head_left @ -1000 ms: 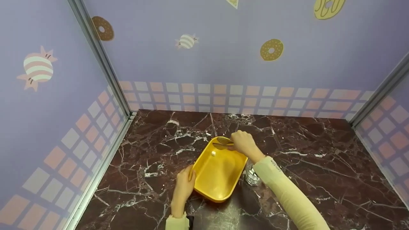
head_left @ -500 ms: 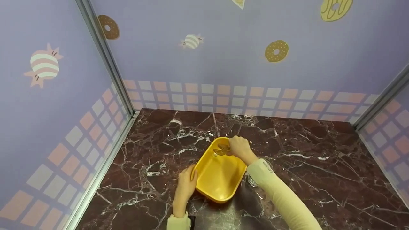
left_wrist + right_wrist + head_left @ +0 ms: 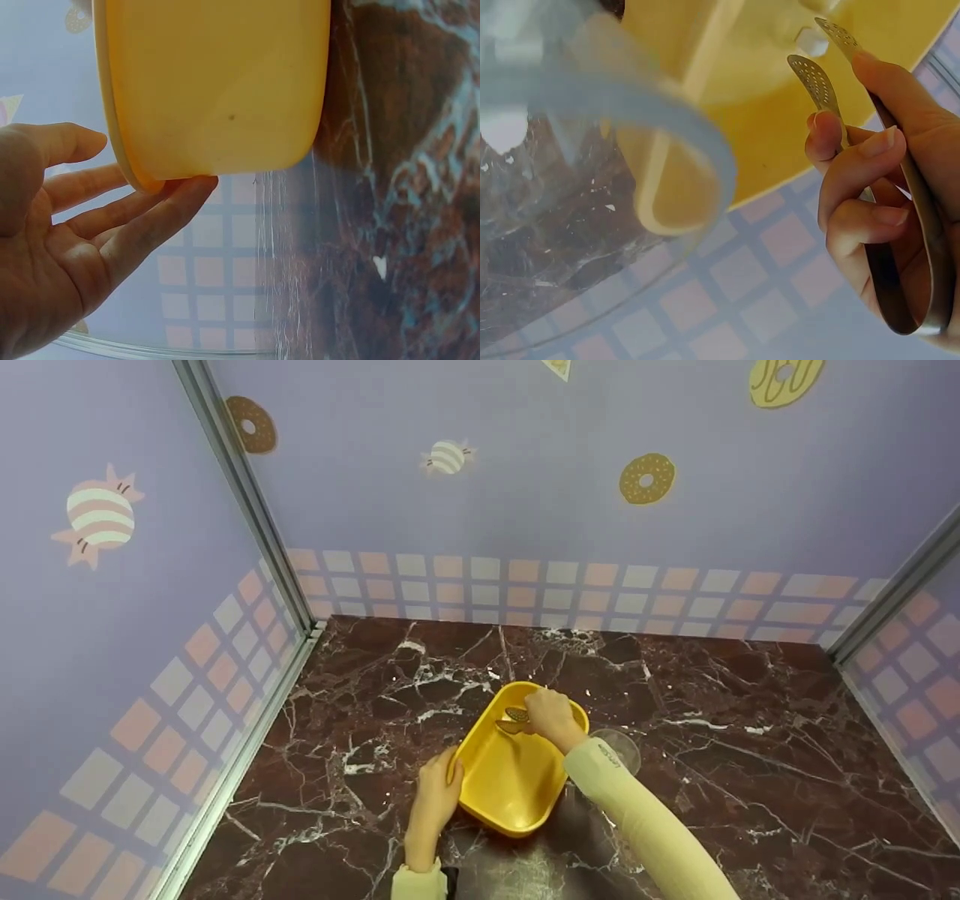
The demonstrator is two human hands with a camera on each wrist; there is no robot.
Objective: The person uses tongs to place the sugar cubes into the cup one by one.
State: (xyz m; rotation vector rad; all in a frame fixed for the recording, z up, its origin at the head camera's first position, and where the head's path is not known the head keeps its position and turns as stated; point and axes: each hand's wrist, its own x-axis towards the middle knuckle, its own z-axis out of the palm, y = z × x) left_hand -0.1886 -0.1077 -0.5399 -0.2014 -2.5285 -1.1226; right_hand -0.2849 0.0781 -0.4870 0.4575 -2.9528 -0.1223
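A yellow rectangular tub [image 3: 517,787] stands on the table, its long side angled. At its left rim my left hand [image 3: 437,784] holds on, thumb by the rim and fingertips against the outer wall, seen in the left wrist view. Over the tub's far end my right hand [image 3: 553,716] grips metal tongs [image 3: 911,247] with perforated spoon-like tips. Those tips stand apart. A small white cube [image 3: 811,42] shows between them in the right wrist view; in the head view it is hidden.
A clear glass container [image 3: 621,750] stands right of the tub, partly behind the right sleeve; its rim fills the right wrist view's foreground. White specks dot the dark marbled table [image 3: 360,825]. Patterned walls [image 3: 480,495] enclose the back and sides.
My right hand has moved nearer and lower over the tub with the tongs. The cube, visible earlier in the head view, is now covered. The left hand keeps its place on the rim.
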